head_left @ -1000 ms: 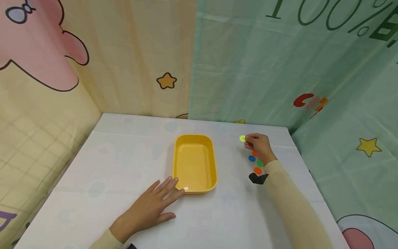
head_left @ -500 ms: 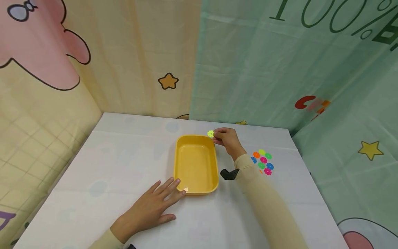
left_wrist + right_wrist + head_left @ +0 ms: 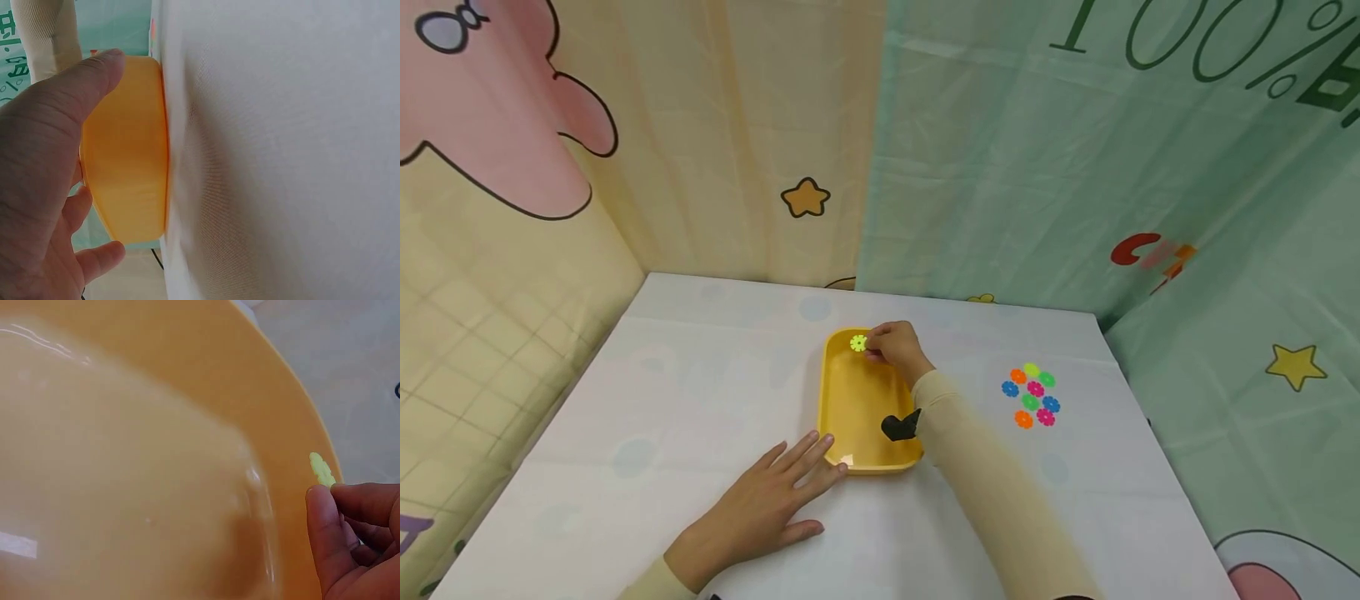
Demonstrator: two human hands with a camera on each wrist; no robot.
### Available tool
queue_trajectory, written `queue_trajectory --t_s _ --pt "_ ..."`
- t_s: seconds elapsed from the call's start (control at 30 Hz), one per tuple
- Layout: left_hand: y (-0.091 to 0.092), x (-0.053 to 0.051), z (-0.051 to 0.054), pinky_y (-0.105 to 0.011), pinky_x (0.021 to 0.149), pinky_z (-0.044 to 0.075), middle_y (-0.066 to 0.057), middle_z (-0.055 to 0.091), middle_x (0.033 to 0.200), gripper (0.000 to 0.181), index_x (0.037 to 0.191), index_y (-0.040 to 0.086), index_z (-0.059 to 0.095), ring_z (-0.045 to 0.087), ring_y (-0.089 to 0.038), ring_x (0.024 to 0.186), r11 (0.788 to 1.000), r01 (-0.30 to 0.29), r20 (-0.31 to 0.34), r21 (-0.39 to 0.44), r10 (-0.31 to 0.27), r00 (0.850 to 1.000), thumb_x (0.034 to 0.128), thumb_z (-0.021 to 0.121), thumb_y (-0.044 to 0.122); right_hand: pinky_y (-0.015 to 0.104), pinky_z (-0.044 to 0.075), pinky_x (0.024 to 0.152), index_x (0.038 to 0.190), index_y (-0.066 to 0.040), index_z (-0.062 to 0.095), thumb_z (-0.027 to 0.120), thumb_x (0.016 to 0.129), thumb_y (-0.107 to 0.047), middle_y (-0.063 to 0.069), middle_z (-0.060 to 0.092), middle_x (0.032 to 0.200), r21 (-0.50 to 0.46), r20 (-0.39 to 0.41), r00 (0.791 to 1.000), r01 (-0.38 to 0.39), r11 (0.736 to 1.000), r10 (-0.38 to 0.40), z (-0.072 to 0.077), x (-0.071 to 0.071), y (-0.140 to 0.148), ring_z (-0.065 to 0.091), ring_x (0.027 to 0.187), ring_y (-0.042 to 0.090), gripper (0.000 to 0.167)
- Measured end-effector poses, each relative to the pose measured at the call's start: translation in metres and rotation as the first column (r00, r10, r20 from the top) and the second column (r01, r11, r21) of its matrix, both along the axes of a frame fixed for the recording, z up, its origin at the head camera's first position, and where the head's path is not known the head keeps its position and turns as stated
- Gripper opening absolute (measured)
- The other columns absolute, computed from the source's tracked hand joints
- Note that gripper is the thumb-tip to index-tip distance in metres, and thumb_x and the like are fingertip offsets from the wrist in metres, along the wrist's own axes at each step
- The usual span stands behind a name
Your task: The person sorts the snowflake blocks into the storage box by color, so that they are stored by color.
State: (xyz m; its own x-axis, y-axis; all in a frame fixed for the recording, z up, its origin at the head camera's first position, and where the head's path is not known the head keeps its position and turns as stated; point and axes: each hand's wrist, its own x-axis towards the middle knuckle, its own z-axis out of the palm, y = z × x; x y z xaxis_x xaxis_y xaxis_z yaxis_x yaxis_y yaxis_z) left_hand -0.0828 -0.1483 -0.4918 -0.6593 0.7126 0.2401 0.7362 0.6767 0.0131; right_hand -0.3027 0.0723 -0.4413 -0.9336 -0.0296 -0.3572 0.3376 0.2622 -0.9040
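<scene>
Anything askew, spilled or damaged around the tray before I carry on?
Nothing stands out. The yellow tray sits upright, the flower-shaped discs lie loosely grouped to its right, and the right hand pinches a yellow-green disc over the tray.

Tray point(image 3: 857, 417) plain yellow; pinched disc point(image 3: 857, 342) yellow-green; clustered discs point(image 3: 1035, 389) orange, blue, pink, green, yellow; sleeve point(image 3: 992, 475) beige.

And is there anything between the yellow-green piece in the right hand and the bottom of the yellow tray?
Nothing visible. The right hand pinches the yellow-green piece over the tray, near its far end; the left hand is at the near left corner.
</scene>
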Motion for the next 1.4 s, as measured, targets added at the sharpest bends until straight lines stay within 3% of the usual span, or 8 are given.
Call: queue_trajectory --t_s 0.27,0.47,0.7,0.9,1.1,1.23,1.4 --pt "0.002 0.002 -0.003 -0.052 0.104 0.048 -0.012 0.032 0.165 0.080 0.157 0.028 0.042 0.032 -0.031 0.151 1.000 0.011 -0.017 0.009 -0.011 1.000 0.0885 0.069 0.059 0.028 0.061 0.071 0.089 0.001 0.069 0.069 0.091 0.003 0.010 0.065 0.084 0.100 0.026 1.000 0.002 0.995 -0.004 -0.020 0.004 -0.011 0.067 0.068 0.018 0.003" --pt "0.004 0.002 -0.002 -0.052 0.104 0.049 -0.012 0.032 0.165 0.081 0.157 0.029 0.042 0.033 -0.030 0.151 1.000 0.013 -0.030 0.008 -0.013 0.999 0.0877 0.070 0.060 0.029 0.061 0.071 0.095 0.004 0.069 0.072 0.089 0.005 0.013 0.066 0.089 0.102 0.049 0.999 -0.020 0.995 0.015 -0.023 0.009 -0.016 0.071 0.070 0.021 0.007" --pt "0.005 0.002 0.001 -0.052 0.104 0.049 -0.013 0.032 0.165 0.081 0.157 0.029 0.041 0.032 -0.031 0.152 1.000 0.014 -0.004 0.012 -0.014 1.000 0.0882 0.070 0.058 0.031 0.061 0.076 0.102 0.003 0.069 0.068 0.094 0.002 0.015 0.066 0.097 0.166 0.058 0.998 -0.021 0.986 0.012 -0.018 0.013 -0.021 0.074 0.078 0.025 0.008" --pt "0.004 0.002 0.001 -0.052 0.105 0.048 -0.013 0.030 0.166 0.081 0.158 0.029 0.040 0.030 -0.030 0.152 1.000 0.005 0.023 0.007 -0.005 1.000 0.0888 0.070 0.058 0.034 0.061 0.080 0.106 0.003 0.071 0.066 0.095 0.000 0.015 0.067 0.098 0.218 0.042 0.998 -0.051 0.975 0.043 -0.013 0.014 -0.022 0.072 0.082 0.029 0.013" --pt "0.003 0.002 0.000 -0.052 0.103 0.050 -0.013 0.032 0.165 0.080 0.157 0.029 0.042 0.033 -0.031 0.151 1.000 0.001 0.008 0.013 -0.001 1.000 0.0882 0.070 0.058 0.036 0.061 0.083 0.107 0.004 0.071 0.065 0.095 -0.001 0.015 0.068 0.098 0.238 -0.003 0.995 -0.094 0.967 0.098 -0.010 0.017 -0.018 0.072 0.087 0.032 0.015" --pt "0.001 0.002 0.000 -0.052 0.103 0.050 -0.013 0.033 0.165 0.079 0.156 0.029 0.043 0.034 -0.031 0.150 1.000 -0.004 0.001 0.019 0.004 1.000 0.0879 0.071 0.058 0.038 0.062 0.082 0.107 0.006 0.071 0.066 0.095 -0.001 0.015 0.066 0.097 0.182 -0.047 0.992 -0.110 0.977 0.120 -0.004 0.019 -0.013 0.072 0.086 0.032 0.015" --pt "0.000 0.001 0.000 -0.052 0.103 0.050 -0.013 0.032 0.165 0.080 0.157 0.029 0.041 0.033 -0.031 0.151 1.000 -0.004 0.019 0.022 0.004 1.000 0.0887 0.070 0.058 0.030 0.062 0.069 0.103 0.003 0.070 0.067 0.095 -0.003 0.014 0.065 0.097 0.100 -0.068 0.992 -0.097 0.990 0.104 0.006 0.016 0.001 0.072 0.078 0.027 0.010"
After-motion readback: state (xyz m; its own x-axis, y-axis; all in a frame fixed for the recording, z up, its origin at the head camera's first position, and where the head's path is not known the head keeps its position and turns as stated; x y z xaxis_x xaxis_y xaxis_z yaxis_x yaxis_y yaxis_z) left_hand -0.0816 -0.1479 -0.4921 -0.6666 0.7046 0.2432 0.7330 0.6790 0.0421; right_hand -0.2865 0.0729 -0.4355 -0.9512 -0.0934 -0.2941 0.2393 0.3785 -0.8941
